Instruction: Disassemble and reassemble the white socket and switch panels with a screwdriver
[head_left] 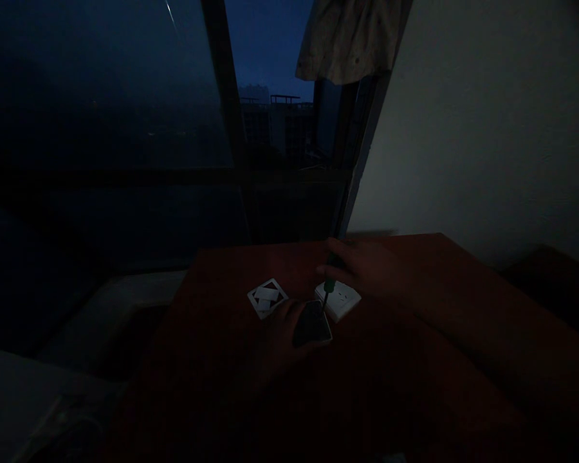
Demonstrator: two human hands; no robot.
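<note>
My left hand point(284, 329) is closed round the sides of a square dark-faced panel with a white edge point(312, 323), low over the table. In my right hand point(361, 265) is a screwdriver with a green handle point(329, 285), pointing down. Its tip meets or hovers at the panel's right edge; the dim light hides which. Just behind the panel a white wall socket point(343, 299) lies face up. To the left lies a square white frame point(253, 298) with white flat pieces point(267, 295) inside its outline, partly beside my left fingers.
The reddish-brown table point(212, 276) ends at a far edge before a dark window point(168, 122). A pale wall point(468, 128) rises on the right, and a cloth curtain point(350, 45) hangs at the top. Near the bottom edge is a small pale thing point(393, 458), mostly cut off.
</note>
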